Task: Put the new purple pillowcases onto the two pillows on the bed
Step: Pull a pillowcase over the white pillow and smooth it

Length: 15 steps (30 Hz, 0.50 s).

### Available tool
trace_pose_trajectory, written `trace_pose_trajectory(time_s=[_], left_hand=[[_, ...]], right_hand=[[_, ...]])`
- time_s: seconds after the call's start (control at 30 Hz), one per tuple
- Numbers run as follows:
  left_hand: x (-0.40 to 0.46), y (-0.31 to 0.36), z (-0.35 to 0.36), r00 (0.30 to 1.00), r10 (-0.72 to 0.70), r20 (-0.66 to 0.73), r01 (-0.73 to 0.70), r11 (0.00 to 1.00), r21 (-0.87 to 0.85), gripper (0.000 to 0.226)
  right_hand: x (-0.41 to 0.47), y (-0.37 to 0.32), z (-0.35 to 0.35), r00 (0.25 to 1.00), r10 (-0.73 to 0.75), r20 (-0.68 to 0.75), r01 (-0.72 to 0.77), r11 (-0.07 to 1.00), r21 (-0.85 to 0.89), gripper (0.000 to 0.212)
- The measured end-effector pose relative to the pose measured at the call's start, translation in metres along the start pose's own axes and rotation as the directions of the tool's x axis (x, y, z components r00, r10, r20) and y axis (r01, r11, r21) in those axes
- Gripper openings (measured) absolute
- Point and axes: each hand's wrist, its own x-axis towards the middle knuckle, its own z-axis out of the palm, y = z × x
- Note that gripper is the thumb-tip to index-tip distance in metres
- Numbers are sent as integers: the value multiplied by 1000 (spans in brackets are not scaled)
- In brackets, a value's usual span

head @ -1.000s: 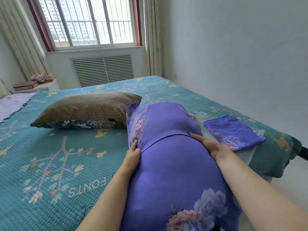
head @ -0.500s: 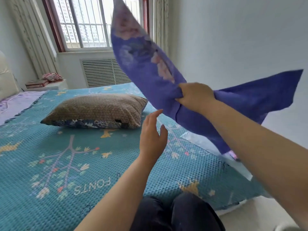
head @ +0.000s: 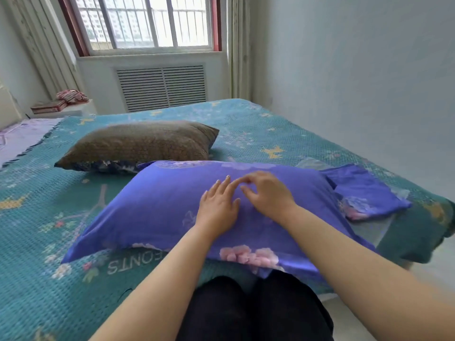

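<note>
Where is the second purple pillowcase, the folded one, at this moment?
In the head view the folded purple pillowcase lies on the right side of the bed, near its edge, just right of the purple-covered pillow.

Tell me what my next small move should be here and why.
Probably reach the right hand over to the folded purple pillowcase. The near pillow already wears its purple case and lies flat under both hands, while the brown pillow behind it is uncovered.

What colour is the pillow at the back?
Brown, with a fine honeycomb pattern on the pillow and a dark floral underside; the head view shows it.
</note>
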Motion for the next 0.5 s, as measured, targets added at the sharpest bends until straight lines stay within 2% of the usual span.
trace_pose_trajectory(time_s=[0.03,0.07,0.13,0.17,0.23,0.3,0.33,0.4,0.43,0.47,0.5], left_hand=[[-2,-6,6,997,-25,72,22,999,45,56],[-6,-14,13,992,-59,110,49,995,85,59],[-21,-35,27,983,-152,106,135,979,151,69],[-31,-44,33,976,-206,74,191,967,170,75],[-50,-54,42,933,-361,-12,360,925,121,85],[-61,-50,43,819,-569,-70,561,821,-108,102],[-64,-44,41,726,-680,-96,638,720,-273,112],[-64,-35,37,474,-878,-58,683,409,-605,126],[-63,-30,32,350,-936,29,651,221,-726,129],[-59,-30,31,254,-958,131,583,44,-812,130],[-53,-34,37,209,-948,241,480,-115,-869,127]], right_hand=[[0,3,3,1000,24,-16,-25,999,-37,44],[-5,10,8,992,109,60,-101,988,-114,59],[-31,34,29,908,357,217,-286,910,-302,89],[-49,47,41,866,454,208,-367,862,-350,98],[-78,62,55,812,574,109,-516,792,-327,110],[-89,64,54,754,656,34,-631,738,-239,119],[-91,63,50,714,700,25,-683,703,-199,123],[-91,63,42,622,782,23,-776,621,-113,131],[-92,64,39,574,818,24,-816,575,-58,134],[-93,70,35,521,853,28,-853,521,5,136],[-94,76,31,463,885,37,-885,460,77,138]])
